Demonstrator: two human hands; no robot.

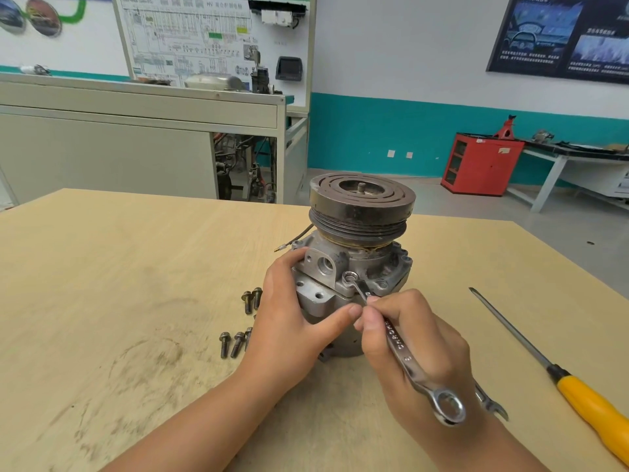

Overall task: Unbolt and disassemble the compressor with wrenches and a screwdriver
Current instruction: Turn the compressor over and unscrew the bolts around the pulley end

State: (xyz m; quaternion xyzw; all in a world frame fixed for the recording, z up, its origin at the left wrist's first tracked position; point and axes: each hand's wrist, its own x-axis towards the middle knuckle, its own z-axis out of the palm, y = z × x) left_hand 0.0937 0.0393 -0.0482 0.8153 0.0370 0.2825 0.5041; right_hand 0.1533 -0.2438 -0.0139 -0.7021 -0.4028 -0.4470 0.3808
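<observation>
On the pale wooden tabletop [102, 284] we see dark flanged bolts [238, 344] lying loose. Our left hand [289, 325] grips the grey cast-metal compressor [360, 212], standing upright at centre, round and grooved on top. Our right hand [432, 345] pinches a shiny steel wrench [405, 357], its ring end on the housing. A yellow-handled screwdriver [578, 393] lies at the right.

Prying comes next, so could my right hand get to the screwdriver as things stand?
Probably yes, though not at once: the right hand holds the wrench on the compressor. The screwdriver lies on the table to its right, with nothing standing between.
</observation>
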